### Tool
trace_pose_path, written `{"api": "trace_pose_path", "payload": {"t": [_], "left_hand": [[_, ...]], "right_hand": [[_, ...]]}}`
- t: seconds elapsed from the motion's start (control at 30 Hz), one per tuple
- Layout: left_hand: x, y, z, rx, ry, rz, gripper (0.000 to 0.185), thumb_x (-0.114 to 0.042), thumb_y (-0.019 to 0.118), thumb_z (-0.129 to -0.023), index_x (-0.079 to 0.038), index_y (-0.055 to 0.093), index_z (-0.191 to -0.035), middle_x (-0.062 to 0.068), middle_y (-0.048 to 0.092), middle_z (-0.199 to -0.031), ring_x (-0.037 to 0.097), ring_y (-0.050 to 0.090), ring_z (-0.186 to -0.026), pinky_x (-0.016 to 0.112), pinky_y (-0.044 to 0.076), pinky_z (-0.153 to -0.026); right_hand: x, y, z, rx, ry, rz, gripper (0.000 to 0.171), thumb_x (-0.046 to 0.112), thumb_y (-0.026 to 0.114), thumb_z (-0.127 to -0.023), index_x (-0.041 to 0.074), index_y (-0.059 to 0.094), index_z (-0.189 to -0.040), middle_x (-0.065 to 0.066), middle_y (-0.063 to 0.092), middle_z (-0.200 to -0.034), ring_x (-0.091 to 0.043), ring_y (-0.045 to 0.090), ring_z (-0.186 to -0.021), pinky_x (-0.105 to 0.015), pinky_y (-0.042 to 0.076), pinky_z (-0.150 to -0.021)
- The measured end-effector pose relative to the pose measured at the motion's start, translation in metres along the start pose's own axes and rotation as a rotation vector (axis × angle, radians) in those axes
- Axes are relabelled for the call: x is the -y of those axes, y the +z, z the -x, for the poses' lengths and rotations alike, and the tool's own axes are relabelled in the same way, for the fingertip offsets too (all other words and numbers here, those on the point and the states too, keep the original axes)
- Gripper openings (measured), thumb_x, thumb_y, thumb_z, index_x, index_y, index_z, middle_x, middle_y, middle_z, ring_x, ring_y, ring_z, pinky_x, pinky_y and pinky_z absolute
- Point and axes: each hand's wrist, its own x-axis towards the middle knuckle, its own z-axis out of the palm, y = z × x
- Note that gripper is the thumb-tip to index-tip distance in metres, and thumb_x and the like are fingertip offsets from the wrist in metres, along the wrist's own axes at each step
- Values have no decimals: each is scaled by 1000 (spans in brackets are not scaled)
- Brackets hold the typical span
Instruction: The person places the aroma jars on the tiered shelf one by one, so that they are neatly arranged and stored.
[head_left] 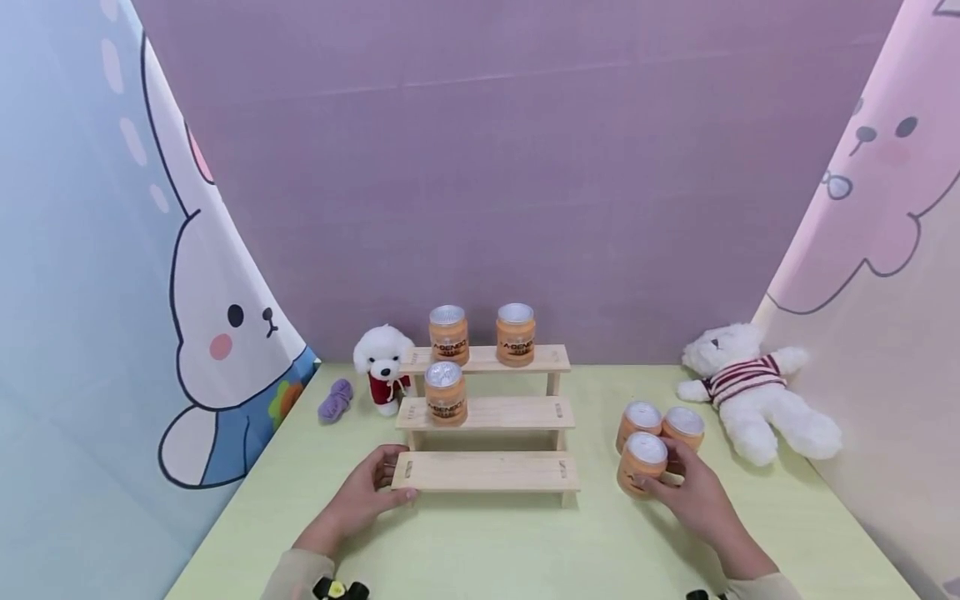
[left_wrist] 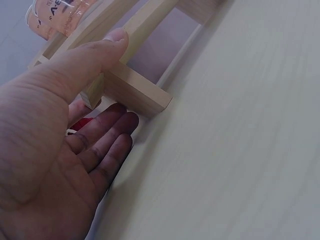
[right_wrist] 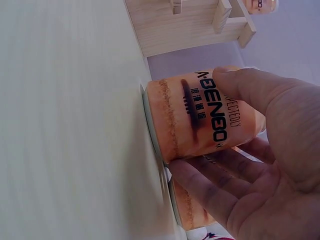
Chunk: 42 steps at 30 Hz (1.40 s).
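The right hand (head_left: 693, 492) grips an orange jar (head_left: 642, 463) with a silvery lid, thumb and fingers curled round its side; the right wrist view shows the same jar (right_wrist: 205, 120) standing on the table with dark lettering on its label. It is the nearest of three like jars grouped toward the right edge of the pale green table (head_left: 525, 542), the other two jars (head_left: 662, 423) standing just behind it and touching or nearly touching it. To the left of this group, near the middle of the table, stands a three-step wooden rack (head_left: 487, 417). The left hand (head_left: 363, 493) rests at the left end of its lowest step, fingers fairly straight, the thumb (left_wrist: 107, 47) pressed on the wood and the fingers (left_wrist: 107, 132) lying by its foot. One orange jar (head_left: 446, 392) stands on the middle step and two more (head_left: 482, 334) on the top step. A small white plush dog (head_left: 382, 367) in red sits just left of the rack, a purple yarn bundle (head_left: 335, 400) beyond it toward the far left corner. A white teddy bear (head_left: 753, 387) in a striped jumper lies by the far right corner.
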Motion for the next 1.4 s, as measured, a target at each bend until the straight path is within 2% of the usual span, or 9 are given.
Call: {"api": "trace_pose_path", "payload": {"t": [0.17,0.3,0.47,0.77,1.07,1.4], "left_hand": [[-2,0,1,1,3,5,74,-27,89,-85,-12,51,-147,9,63,-130,24,62,-116,41,48,-103],[-2,0,2,1,11,3,74,-27,89,-85,-11,51,-146,9,63,-130,24,62,-115,41,48,-103],[0,-1,2,4,16,-3,74,-27,89,-85,-10,51,-146,10,63,-129,25,62,-115,39,48,-102],[-2,-1,0,8,18,2,74,-27,89,-85,-10,51,-147,9,63,-129,24,62,-115,39,48,-102],[1,-1,0,11,15,18,75,-25,90,-85,-9,51,-147,10,63,-129,25,62,-115,39,48,-103],[0,-1,1,12,17,18,75,-25,90,-85,-9,51,-147,10,63,-129,25,62,-115,40,47,-103]], "right_hand": [[0,0,0,-27,-34,27,70,16,91,-84,-2,54,-140,-21,68,-120,-36,67,-109,-35,59,-83],[-1,1,1,-34,-47,26,71,16,92,-83,-1,54,-141,-22,69,-121,-37,69,-107,-32,58,-81],[-2,0,0,-32,-35,30,71,19,92,-83,1,55,-141,-21,69,-121,-38,68,-108,-30,58,-80],[-2,-1,-2,-31,-30,33,70,18,92,-83,4,57,-142,-18,69,-122,-34,69,-106,-36,58,-83],[0,-1,0,-41,-10,24,71,21,92,-83,2,56,-141,-20,69,-122,-37,68,-108,-28,58,-78],[5,-1,0,-52,5,20,72,24,92,-84,2,56,-142,-19,69,-123,-33,69,-107,-31,58,-81]]}}
